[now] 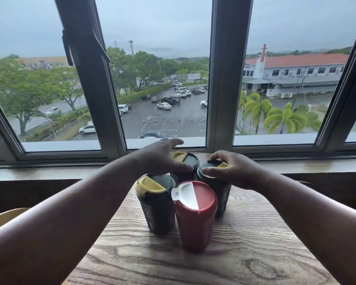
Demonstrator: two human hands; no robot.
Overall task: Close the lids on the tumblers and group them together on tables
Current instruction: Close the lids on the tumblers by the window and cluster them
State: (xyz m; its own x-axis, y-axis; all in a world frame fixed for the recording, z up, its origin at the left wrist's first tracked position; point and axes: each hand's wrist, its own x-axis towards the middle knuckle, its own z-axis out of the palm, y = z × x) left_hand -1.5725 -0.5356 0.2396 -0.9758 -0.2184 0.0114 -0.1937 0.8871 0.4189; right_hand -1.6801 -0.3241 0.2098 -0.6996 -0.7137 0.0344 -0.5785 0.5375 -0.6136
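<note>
Tumblers clustered on the bench point(245, 243): right-hand fingers point(216, 171) curl over one dark tumbler's lid point(211, 168), left-hand fingers point(173, 141) spread above another point(188, 160); an off-centre press could topple neighbours.

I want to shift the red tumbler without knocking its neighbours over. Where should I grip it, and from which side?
Probably the lower body of the red tumbler, reached from the near side. It stands upright at the front of the cluster, so that face is open, while dark tumblers crowd its left and back right. Avoid the white flap on the lid.
</note>
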